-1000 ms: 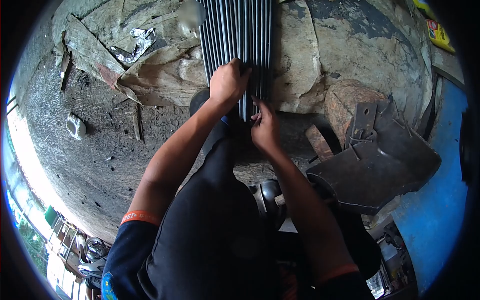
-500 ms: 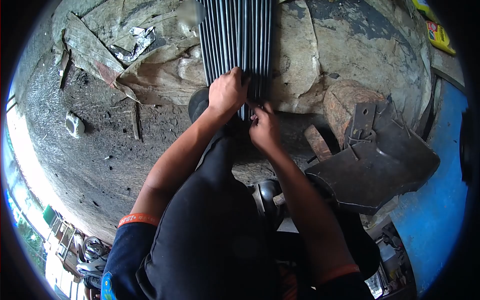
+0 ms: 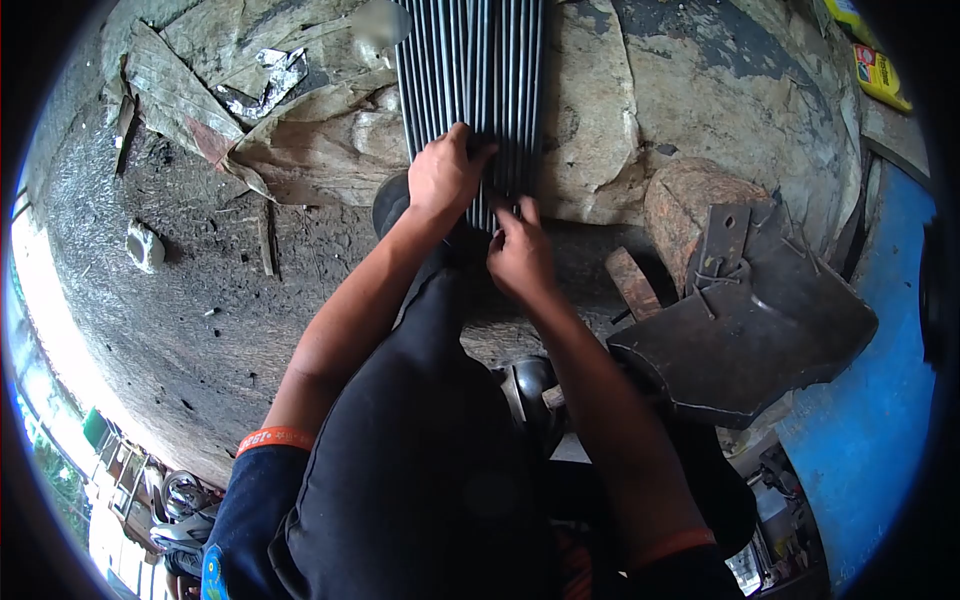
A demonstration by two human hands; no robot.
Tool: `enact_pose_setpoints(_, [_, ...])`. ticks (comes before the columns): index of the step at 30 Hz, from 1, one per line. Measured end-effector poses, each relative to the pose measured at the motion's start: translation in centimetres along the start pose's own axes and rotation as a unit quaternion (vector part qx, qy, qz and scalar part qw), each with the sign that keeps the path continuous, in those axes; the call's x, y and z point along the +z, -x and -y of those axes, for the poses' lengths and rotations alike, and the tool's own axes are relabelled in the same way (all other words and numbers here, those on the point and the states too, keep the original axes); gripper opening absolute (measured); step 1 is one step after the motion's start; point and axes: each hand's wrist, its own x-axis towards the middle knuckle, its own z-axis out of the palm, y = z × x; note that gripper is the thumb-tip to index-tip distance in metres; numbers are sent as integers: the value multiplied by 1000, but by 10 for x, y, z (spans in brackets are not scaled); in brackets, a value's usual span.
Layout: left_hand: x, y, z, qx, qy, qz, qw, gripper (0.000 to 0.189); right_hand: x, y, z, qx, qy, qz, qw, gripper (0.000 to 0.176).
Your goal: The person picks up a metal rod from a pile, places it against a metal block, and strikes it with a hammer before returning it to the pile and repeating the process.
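Observation:
A row of thin dark metal rods (image 3: pixel 470 70) runs side by side from the top edge of the view down toward my knee. Over the left part of the rods, near their lower ends, lies my left hand (image 3: pixel 443 178), fingers curled on them and thumb pointing right. My right hand (image 3: pixel 522 250) is at the lower tips, its bent fingers closed on the rod ends at the right of the row. Shadow partly hides its fingertips. Under my left wrist shows a dark rounded object (image 3: pixel 394 205).
Worn sheeting (image 3: pixel 590 110) lies beneath the rods. To the right are a log-like brown piece (image 3: pixel 690 215), a wooden block (image 3: pixel 633 283) and a dark metal plate (image 3: pixel 745 345). A yellow packet (image 3: pixel 880 75) is at the upper right, above a blue surface (image 3: pixel 870 430).
My left hand has shifted slightly up and left on the rods. The right hand has turned a little, its fingers moving left over the rod ends. Some rods have shifted slightly within the row.

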Motion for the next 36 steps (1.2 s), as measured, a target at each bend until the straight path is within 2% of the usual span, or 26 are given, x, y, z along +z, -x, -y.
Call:
enact_pose_setpoints(3, [-2,0,4,25,27,-13,999,37,0,-2,3,-19,-5,-17,1000,56])
enact_pose_setpoints(5, [-4,0,4,18,36,4,999,35,-3,-3,6,6,-11,9,1000,58])
enact_pose_setpoints(7, [-2,3,7,40,19,-11,999,33,-2,-2,6,-1,-6,7,1000,58])
enact_pose_setpoints(11, [0,11,3,32,-27,-24,999,33,3,-2,2,2,17,5,1000,62])
enact_pose_setpoints(19, [-5,10,-5,12,-76,48,996,31,1,-1,4,1,14,3,1000,62])
enact_pose_setpoints(21, [-6,11,-5,3,-65,51,997,33,2,-2,4,2,17,7,1000,61])
enact_pose_setpoints(23, [-10,13,-4,13,-37,41,998,47,4,-1,3,-1,33,16,999,62])
enact_pose_setpoints(26, [-11,15,1,35,-33,54,997,56,0,-1,5,3,13,28,1000,58])
enact_pose_setpoints(33, [-14,15,2,42,-32,56,997,63,0,0,5,3,5,26,1000,56])
enact_pose_setpoints(36, [-15,12,-3,47,-83,99,991,65,2,-1,2,0,11,20,1000,53])
